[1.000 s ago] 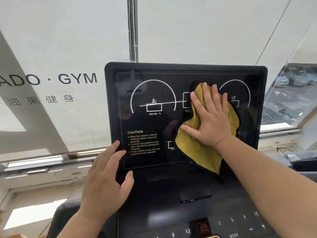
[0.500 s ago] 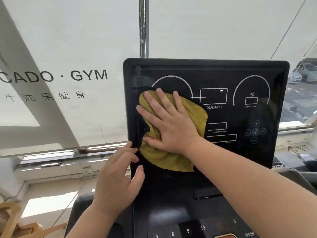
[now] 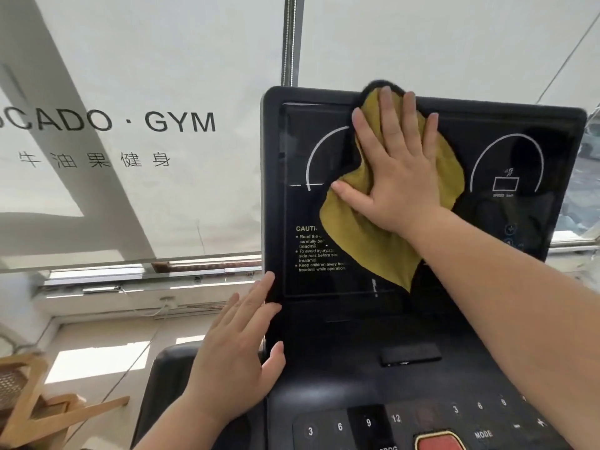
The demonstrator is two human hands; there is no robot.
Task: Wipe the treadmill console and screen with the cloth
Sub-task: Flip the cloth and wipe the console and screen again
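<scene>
A yellow cloth (image 3: 363,235) is pressed flat against the black screen (image 3: 487,151) in the upper centre of the frame by the right hand (image 3: 399,177), whose fingers are held straight and spread, the cloth's top edge reaching the screen's upper rim. The left hand (image 3: 237,355) is laid released, fingers straight, against the screen's lower left edge. The console (image 3: 357,384) with numbered buttons is seen at the bottom, a red button (image 3: 438,443) at the lower edge.

Bright daylight comes through the white window blind (image 3: 130,60). The black screen (image 3: 487,125) shines a little. Edges bend and look slightly blurry.
</scene>
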